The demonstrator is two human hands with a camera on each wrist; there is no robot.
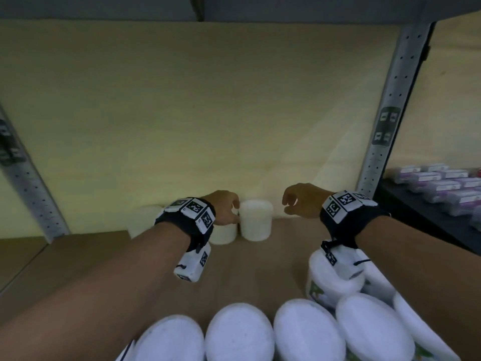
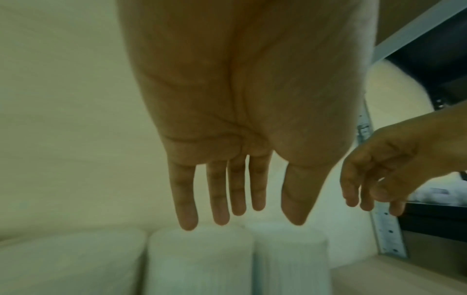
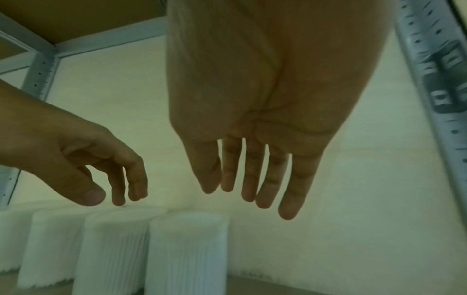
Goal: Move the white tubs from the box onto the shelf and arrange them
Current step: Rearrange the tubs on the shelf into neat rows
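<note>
Several white ribbed tubs stand in a row at the back of the brown shelf (image 1: 260,269). The rightmost tub (image 1: 256,220) (image 3: 187,249) (image 2: 290,257) stands upright, with its neighbour (image 1: 223,234) (image 2: 199,259) half hidden behind my left hand (image 1: 234,211) (image 2: 240,215). That hand hovers just over these two tubs with straight fingers and holds nothing. My right hand (image 1: 287,204) (image 3: 247,199) hangs empty to the right of the row, fingers relaxed, apart from the tubs. More white tubs (image 1: 239,332), lids up, lie packed below my arms.
Grey perforated uprights (image 1: 390,113) (image 1: 28,183) frame the shelf bay, with a yellow back wall behind. Another board sits overhead. On the right, a dark shelf holds purple-labelled packs (image 1: 442,186). Bare shelf board lies right of the tub row.
</note>
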